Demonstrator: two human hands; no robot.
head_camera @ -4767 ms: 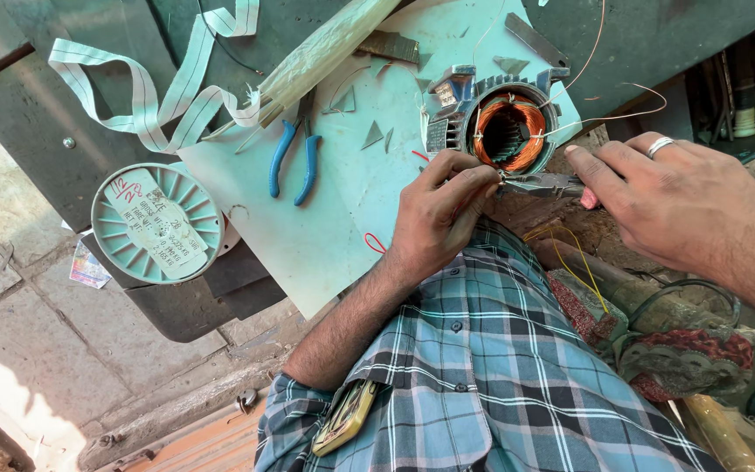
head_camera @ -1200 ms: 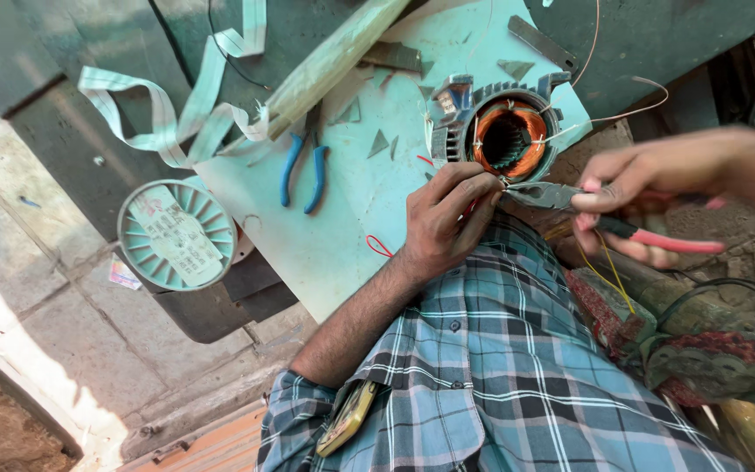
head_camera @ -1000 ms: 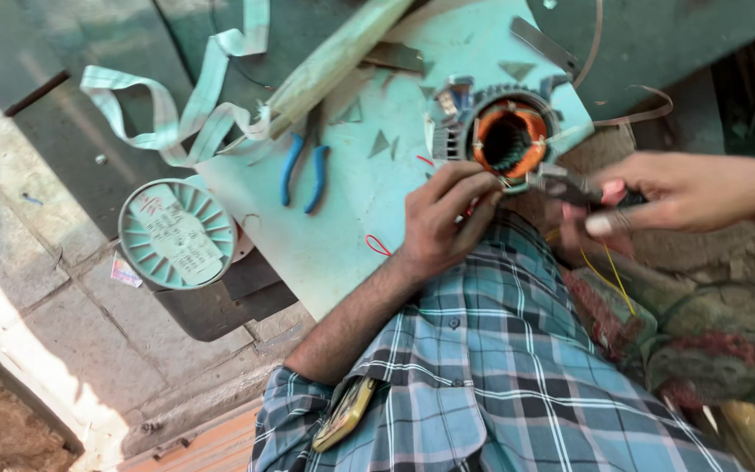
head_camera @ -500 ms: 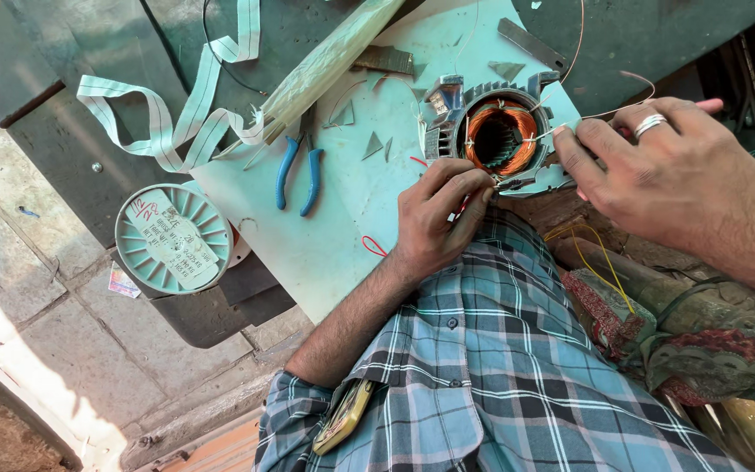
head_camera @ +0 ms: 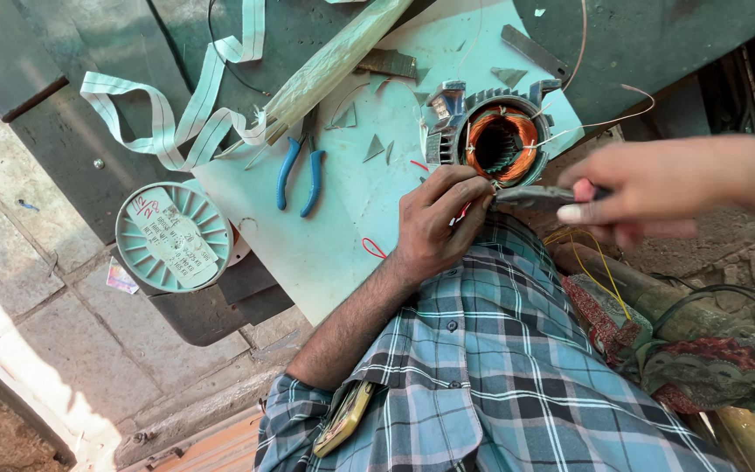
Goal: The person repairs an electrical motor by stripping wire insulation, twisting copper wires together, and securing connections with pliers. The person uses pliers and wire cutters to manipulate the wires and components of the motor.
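Working at the rim of a motor stator with copper-coloured windings — it stands on the pale turquoise surface, at its near edge by the checked shirt. Left hand: fingers closed in a pinch on thin red wire at the stator's lower edge; right hand: clamped round the red handle of a pair of pliers, nose pointing at that same spot, jaw state not discernible. Step judged as lead trimming or gripping; next move calls for a steady left-hand pinch and careful nose placement — blue-handled pliers and a wire spool lie apart, unused.
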